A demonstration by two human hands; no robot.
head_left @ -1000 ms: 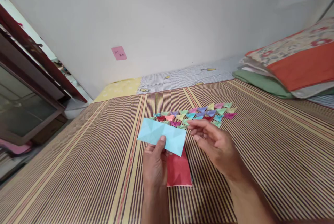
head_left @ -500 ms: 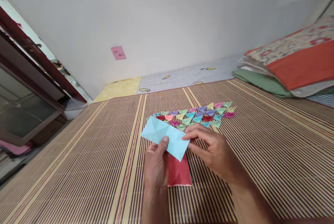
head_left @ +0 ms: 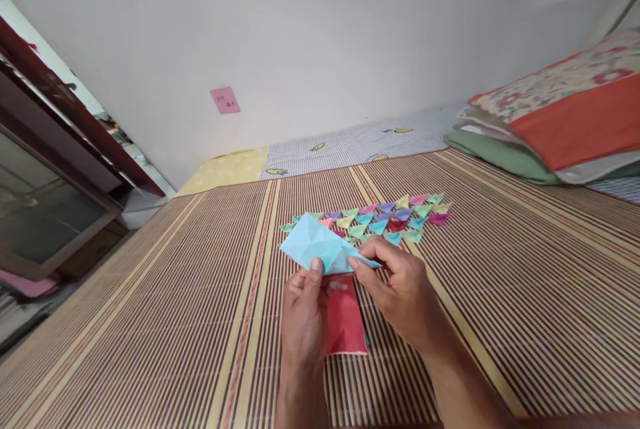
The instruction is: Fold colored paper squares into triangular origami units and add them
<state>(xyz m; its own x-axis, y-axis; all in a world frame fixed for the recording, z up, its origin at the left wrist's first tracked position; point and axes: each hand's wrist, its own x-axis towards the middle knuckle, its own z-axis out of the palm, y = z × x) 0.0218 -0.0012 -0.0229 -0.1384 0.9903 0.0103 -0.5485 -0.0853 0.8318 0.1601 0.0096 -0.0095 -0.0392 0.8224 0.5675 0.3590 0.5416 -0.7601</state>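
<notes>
Blue paper (head_left: 311,239) in double pinch: left grip (head_left: 306,305) at lower edge, right grip (head_left: 404,287) at right end

The left hand (head_left: 306,312) and the right hand (head_left: 400,285) are seen bare, with slender fingers. Each is joined by a narrower wrist to an uncovered forearm, the left forearm (head_left: 303,395) and right forearm (head_left: 463,372) both being cut off by the lower edge of the view. Finer skin detail is blurred.

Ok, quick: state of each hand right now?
Left hand: closed, holding the light-blue paper by its near edge.
Right hand: closed, pinching that paper's right end.
</notes>
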